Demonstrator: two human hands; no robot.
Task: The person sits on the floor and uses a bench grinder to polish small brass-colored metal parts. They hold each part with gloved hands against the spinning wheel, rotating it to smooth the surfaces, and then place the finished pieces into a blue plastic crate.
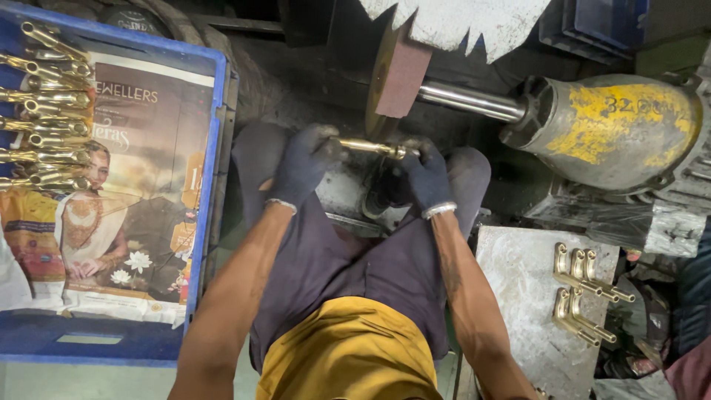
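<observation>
**Brass handle held at the buffing wheel, both hands gripping**

Brass handle [368, 147] sits horizontal, just under the lower edge of the buffing wheel [390, 83]; whether it actually contacts the wheel can't be told from this angle. Left hand [305, 164], in a dark glove, is clenched around the handle's left end. Right hand [424, 176], also gloved, grips the right end. Both arms reach forward over the person's knees, who sits in dark trousers and a yellow shirt.

The wheel rides on a steel shaft [471, 101] running right into a motor housing [607, 130], grey with worn yellow paint. A jagged white guard [452, 26] hangs above the wheel.

Left of the person: blue plastic crate [215, 148] lined with a printed newspaper sheet [133, 192]. A row of polished brass handles [48, 104] is stacked in the crate's far-left corner, lying roughly parallel.

Right of the person: grey metal plate [518, 296] carrying a small batch of brass handles [585, 292], two groups laid side by side, well apart from the hands.
</observation>
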